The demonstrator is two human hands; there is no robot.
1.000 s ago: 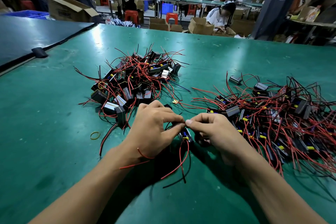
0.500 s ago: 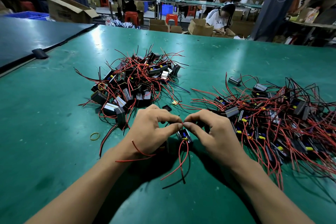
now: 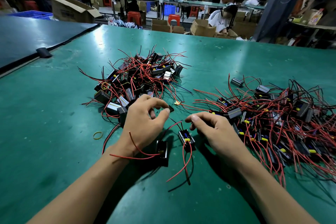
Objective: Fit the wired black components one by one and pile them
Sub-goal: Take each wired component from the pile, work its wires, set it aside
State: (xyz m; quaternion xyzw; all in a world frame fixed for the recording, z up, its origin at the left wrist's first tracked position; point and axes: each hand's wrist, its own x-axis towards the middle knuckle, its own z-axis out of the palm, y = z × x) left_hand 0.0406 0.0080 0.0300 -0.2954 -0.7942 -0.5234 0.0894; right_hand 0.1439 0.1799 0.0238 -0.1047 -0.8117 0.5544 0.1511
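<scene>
Neither grip holds anything: the left hand [image 3: 145, 125] and right hand [image 3: 216, 132], fingers loosely curled, flank a wired black component [image 3: 186, 138] lying on the green table [image 3: 54, 132]. A second component [image 3: 161, 151] lies just beside the left wrist. One tangled pile [image 3: 138, 78] sits far left, another pile [image 3: 281, 114] to the right.
</scene>
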